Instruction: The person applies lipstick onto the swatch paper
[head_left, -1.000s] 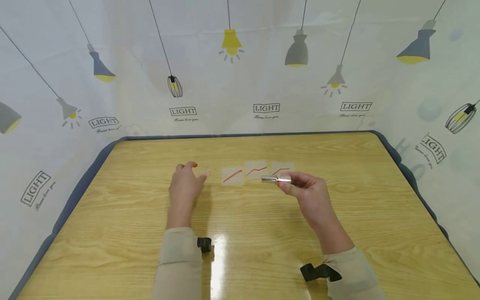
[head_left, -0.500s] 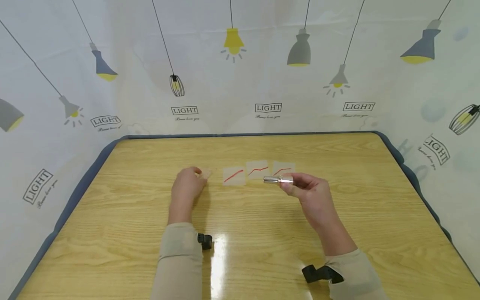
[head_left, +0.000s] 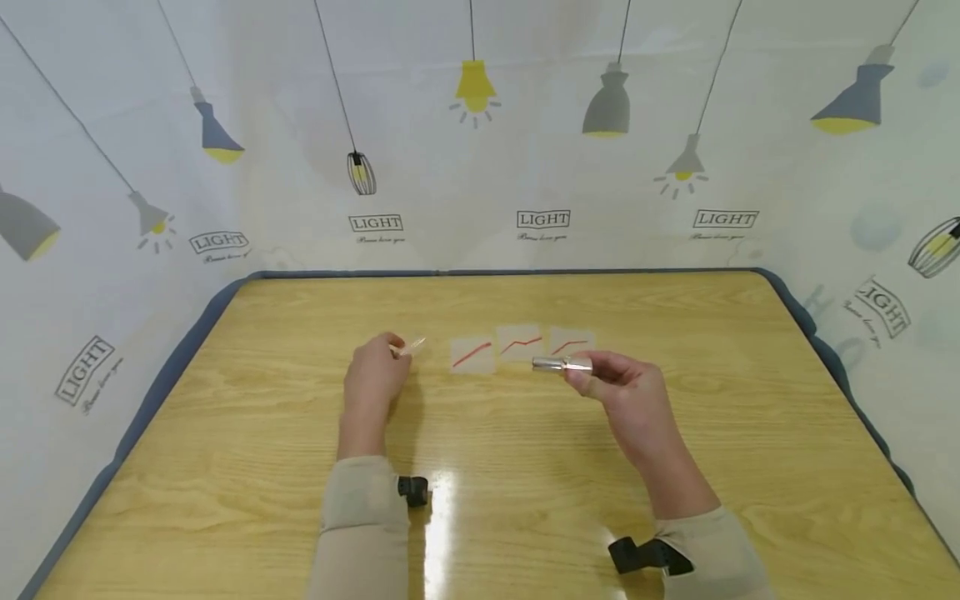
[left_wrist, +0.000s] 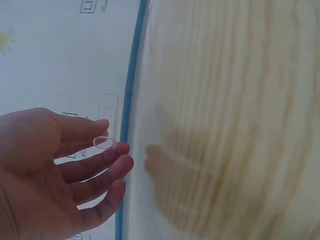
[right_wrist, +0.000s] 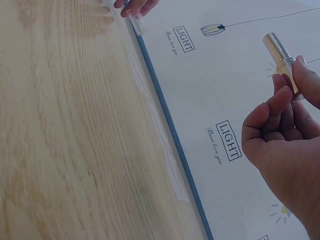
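Observation:
My left hand (head_left: 371, 375) is above the table's left middle, pinching a clear tube-shaped cap (head_left: 411, 345) between thumb and fingers. In the left wrist view the see-through cap (left_wrist: 108, 112) shows its round rim, with the other fingers loosely bent below it. To the right, my right hand (head_left: 636, 400) grips a shiny silver lipstick tube (head_left: 558, 364) by one end, its free end pointing left. The right wrist view shows the lipstick tube (right_wrist: 278, 47) tilted, fingertips and thumb around its golden lower part. No lipstick bullet is visible.
Three pale paper squares lie between and behind the hands: the left paper (head_left: 472, 367), the middle paper (head_left: 517, 354) and the right paper (head_left: 588, 337), each with a red stroke. A wooden table (head_left: 480, 442) with a blue edge meets a lamp-printed curtain (head_left: 450, 167).
My left fingers have drawn in around the clear cap, which now sticks out more visibly to the right. The right hand still holds the lipstick tube in nearly the same place.

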